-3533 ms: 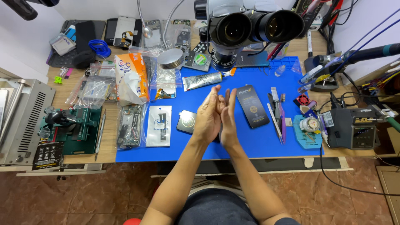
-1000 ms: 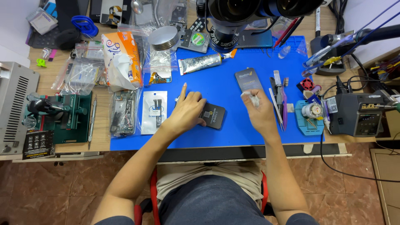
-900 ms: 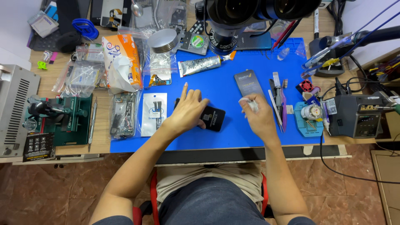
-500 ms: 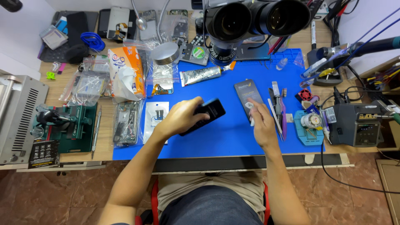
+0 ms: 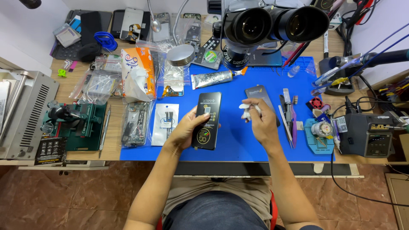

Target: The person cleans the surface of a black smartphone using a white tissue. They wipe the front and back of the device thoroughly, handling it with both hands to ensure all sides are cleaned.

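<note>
Since a moment ago the left hand [image 5: 187, 130] has brought the black phone [image 5: 207, 120] up off the blue mat [image 5: 230, 140] and turned it so it now runs lengthwise away from the person, screen side up; before that it lay slanted in the hand, and earlier still flat on the mat. The left hand grips the phone along its left edge, thumb over the front and fingers curled beneath. The right hand [image 5: 263, 123] has drawn in from the dark flat package [image 5: 260, 99] and is closed around a small white wad [image 5: 246, 111], pinched at the fingertips just beside the phone's right edge, not quite touching it as far as I can see. All this sits over the middle of the mat, nearer the front edge of the bench. The dark package lies on the mat just behind the right hand, partly covered by its fingers. Toward the back edge a silver glue tube [image 5: 211, 79] lies slanted under the black microscope [image 5: 272, 25]. Right of the hands, tweezers and slim tools [image 5: 289, 115] lie in a row, with a teal holder [image 5: 319, 136] beyond them. To the left of the phone rests a small clear bag with a part inside [image 5: 165, 123].
</note>
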